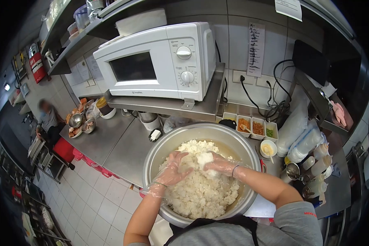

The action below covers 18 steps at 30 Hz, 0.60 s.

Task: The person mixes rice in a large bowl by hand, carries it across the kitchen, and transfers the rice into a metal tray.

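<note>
A wide metal pot [153, 158] holds a large heap of cooked white rice [203, 192]. Over the rice, both of my hands wear clear plastic gloves. My left hand [173, 170] is open and curved, its thumb and fingers apart, next to the loose grains at the pot's middle. From the other side, my right hand [220, 165] is closed around a white clump of rice [204, 159]. The glove and the clump hide some of its fingertips.
Behind the pot, a white microwave [160, 61] sits on a metal shelf. Small tubs of toppings [257, 128] and a white bowl [268, 148] stand at right, near several bottles [317, 174]. A seated person [49, 117] is at far left, beside bowls on the counter [106, 141].
</note>
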Tool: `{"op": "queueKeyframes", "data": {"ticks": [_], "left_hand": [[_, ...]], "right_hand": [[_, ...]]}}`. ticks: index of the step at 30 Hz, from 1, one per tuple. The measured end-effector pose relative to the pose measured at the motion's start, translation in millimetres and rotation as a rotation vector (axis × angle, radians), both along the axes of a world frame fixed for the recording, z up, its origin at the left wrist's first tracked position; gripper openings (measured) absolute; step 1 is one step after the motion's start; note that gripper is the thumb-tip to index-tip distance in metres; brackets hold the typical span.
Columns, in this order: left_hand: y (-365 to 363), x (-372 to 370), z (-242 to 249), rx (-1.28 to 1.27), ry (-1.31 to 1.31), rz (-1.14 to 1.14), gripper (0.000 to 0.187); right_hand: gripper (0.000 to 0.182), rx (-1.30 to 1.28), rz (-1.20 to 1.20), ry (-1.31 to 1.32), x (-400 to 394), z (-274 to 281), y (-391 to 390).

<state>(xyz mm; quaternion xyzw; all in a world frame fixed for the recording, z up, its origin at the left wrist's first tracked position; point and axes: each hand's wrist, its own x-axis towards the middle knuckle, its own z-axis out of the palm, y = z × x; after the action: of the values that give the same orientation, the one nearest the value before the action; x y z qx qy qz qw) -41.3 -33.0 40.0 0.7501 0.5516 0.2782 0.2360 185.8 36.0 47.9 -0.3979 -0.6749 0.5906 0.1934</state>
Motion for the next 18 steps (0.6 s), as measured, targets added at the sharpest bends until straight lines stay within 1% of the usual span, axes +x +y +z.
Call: {"op": "queueKeyframes", "data": {"ticks": [1,4,5,7,8,9,11,12,13,14,16,17,18], "left_hand": [[2.3,2.7,-0.6,0.003,-0.019,-0.069,0.092],[-4.6,17.2,-5.2,-0.022,-0.233,-0.190,0.125],[-5.4,18.9,1.4,-0.083,-0.196,-0.174,0.143],[-8.3,22.3,2.8,0.038,-0.142,-0.058,0.142],[-9.2,24.4,3.1,0.097,-0.112,-0.003,0.141],[-9.9,27.1,5.0,0.142,-0.059,0.011,0.137],[-13.3,31.2,9.8,0.224,0.053,0.029,0.128],[-13.2,31.9,11.1,0.269,0.036,0.014,0.117],[-11.0,33.0,13.4,0.314,0.018,-0.004,0.107],[-8.7,34.0,16.0,0.359,-0.001,-0.026,0.097],[-9.3,36.2,25.6,0.421,0.076,-0.017,0.074],[-8.6,37.2,28.6,0.453,0.114,-0.015,0.063],[-4.4,36.5,27.1,0.477,0.085,-0.062,0.053]], "right_hand": [[0.066,0.008,0.009,0.111,-9.3,-14.7,6.3],[0.059,-0.173,0.068,0.313,-37.1,-0.2,4.8],[0.053,-0.120,0.062,0.353,-44.1,0.1,5.5],[0.052,-0.305,-0.006,0.310,-58.3,-10.2,16.5],[0.052,-0.397,-0.041,0.286,-64.4,-5.6,16.0],[0.055,-0.455,0.010,0.387,-64.9,-2.9,9.7],[0.056,-0.588,-0.040,0.428,-65.0,9.2,-1.2],[0.057,-0.658,-0.070,0.446,-64.7,10.8,-4.4],[0.059,-0.753,-0.029,0.566,-72.6,-29.4,11.2],[0.058,-0.744,-0.021,0.617,-75.2,-34.7,8.1],[0.055,-0.722,-0.014,0.722,-81.3,-43.5,2.8],[0.052,-0.663,0.030,0.690,-78.8,-52.7,0.0],[0.048,-0.602,0.074,0.659,-75.5,-63.0,-2.5]]}}
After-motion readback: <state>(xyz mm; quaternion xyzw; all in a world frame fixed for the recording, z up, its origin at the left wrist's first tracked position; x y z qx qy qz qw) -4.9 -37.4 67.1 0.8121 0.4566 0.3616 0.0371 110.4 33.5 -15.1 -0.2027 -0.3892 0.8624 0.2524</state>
